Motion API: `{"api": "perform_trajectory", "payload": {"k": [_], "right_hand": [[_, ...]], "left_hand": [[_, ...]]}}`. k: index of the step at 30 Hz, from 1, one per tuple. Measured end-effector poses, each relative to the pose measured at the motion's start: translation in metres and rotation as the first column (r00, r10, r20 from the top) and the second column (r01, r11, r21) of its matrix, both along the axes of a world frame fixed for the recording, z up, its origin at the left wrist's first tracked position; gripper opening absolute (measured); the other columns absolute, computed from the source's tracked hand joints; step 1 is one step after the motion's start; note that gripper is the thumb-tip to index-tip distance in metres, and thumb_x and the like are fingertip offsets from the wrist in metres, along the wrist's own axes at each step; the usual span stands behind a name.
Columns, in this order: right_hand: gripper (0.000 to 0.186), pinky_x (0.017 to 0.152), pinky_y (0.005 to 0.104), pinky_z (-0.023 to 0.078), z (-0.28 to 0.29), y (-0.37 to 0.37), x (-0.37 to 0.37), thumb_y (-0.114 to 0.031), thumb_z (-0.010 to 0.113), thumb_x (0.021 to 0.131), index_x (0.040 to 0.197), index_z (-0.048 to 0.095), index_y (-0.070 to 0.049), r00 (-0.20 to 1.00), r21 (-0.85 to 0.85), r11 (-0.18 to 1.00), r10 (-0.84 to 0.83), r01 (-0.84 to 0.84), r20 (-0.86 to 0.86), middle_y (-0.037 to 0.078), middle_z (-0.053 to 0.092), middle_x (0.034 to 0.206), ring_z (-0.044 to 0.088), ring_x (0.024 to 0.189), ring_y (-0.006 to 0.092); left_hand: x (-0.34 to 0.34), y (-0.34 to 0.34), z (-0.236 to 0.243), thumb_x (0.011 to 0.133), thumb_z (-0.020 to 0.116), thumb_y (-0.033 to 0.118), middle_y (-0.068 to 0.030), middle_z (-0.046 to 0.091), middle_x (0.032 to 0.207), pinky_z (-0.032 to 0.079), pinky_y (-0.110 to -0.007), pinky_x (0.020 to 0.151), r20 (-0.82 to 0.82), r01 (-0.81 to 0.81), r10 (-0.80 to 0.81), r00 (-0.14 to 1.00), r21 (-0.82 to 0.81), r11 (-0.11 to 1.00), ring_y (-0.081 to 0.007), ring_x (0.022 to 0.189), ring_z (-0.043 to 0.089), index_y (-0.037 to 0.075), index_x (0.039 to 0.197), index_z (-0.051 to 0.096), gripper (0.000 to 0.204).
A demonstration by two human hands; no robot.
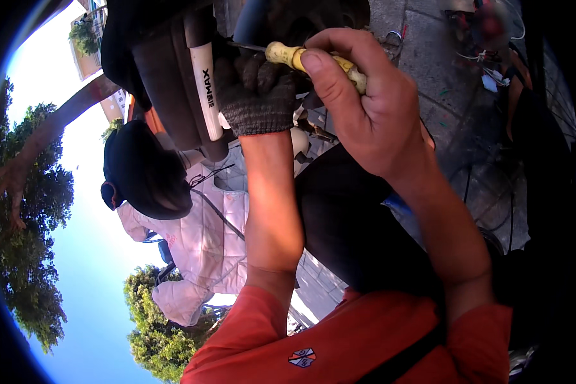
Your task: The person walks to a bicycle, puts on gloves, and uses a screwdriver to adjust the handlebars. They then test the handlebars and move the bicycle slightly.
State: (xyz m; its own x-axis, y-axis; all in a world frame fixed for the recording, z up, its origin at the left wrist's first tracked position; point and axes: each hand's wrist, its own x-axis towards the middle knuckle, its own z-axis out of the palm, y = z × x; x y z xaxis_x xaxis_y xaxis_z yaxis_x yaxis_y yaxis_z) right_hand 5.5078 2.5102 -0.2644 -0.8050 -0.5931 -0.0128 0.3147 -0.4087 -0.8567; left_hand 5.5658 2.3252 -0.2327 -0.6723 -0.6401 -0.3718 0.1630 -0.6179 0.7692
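Observation:
My bare right hand grips a screwdriver by its worn yellow handle, thumb laid along it. The thin metal shaft points left towards a dark part of what looks like a motor scooter. Just under the shaft, my left hand wears a dark knit glove. Its fingers are curled up against the scooter, beside a white strip; whatever they close on is hidden. The tip of the screwdriver is lost in shadow among the dark parts.
A pink quilted cover and a black rounded seat-like piece are left of my left forearm. Grey paving extends to the right, with blurred red items and white cords at upper right. Trees stand far left.

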Motion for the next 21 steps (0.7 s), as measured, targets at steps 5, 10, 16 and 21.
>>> {"api": "perform_trajectory", "payload": {"k": [5,10,16,21], "right_hand": [[0.027,0.076,0.0307,0.051,-0.011,-0.013,0.006,-0.004,0.071,0.091,0.116,0.06,0.0,0.867,-0.064,0.948,-0.311,0.311,-0.39,0.011,0.064,0.099,0.065,0.085,0.0201],[0.03,0.076,0.033,0.053,0.0,-0.013,0.013,-0.005,0.071,0.09,0.117,0.059,-0.001,0.951,0.013,0.97,-0.237,0.244,-0.198,0.013,0.063,0.103,0.066,0.088,0.0238],[0.03,0.07,0.0345,0.056,-0.009,-0.016,0.015,-0.008,0.071,0.09,0.116,0.058,-0.002,0.912,-0.049,0.958,-0.285,0.284,-0.295,0.016,0.064,0.101,0.07,0.084,0.0273],[0.029,0.068,0.0341,0.056,-0.001,-0.014,0.017,-0.009,0.072,0.09,0.115,0.059,-0.002,0.971,-0.035,0.976,-0.218,0.215,-0.099,0.016,0.066,0.099,0.071,0.083,0.0252]], "left_hand": [[-0.001,0.002,0.003,0.1,0.055,0.036,0.0071,0.033,0.055,0.032,-0.023,0.042,0.005,-0.002,0.002,1.0,-0.016,1.0,-0.0074,0.044,0.035,0.019,0.077,0.05,0.029],[-0.002,0.003,0.005,0.101,0.055,0.036,0.0071,0.033,0.054,0.032,-0.023,0.042,0.011,-0.008,0.009,1.0,-0.036,0.999,-0.0074,0.044,0.035,0.019,0.077,0.05,0.03],[0.0,0.002,0.003,0.101,0.054,0.037,0.0071,0.032,0.054,0.032,-0.023,0.042,0.05,-0.012,0.015,0.999,-0.051,0.999,-0.0074,0.043,0.034,0.019,0.077,0.05,0.03],[0.0,0.002,-0.001,0.101,0.054,0.037,0.0071,0.032,0.054,0.032,-0.023,0.042,0.096,-0.019,0.025,0.995,-0.065,0.998,-0.0075,0.043,0.034,0.019,0.077,0.05,0.031]]}}
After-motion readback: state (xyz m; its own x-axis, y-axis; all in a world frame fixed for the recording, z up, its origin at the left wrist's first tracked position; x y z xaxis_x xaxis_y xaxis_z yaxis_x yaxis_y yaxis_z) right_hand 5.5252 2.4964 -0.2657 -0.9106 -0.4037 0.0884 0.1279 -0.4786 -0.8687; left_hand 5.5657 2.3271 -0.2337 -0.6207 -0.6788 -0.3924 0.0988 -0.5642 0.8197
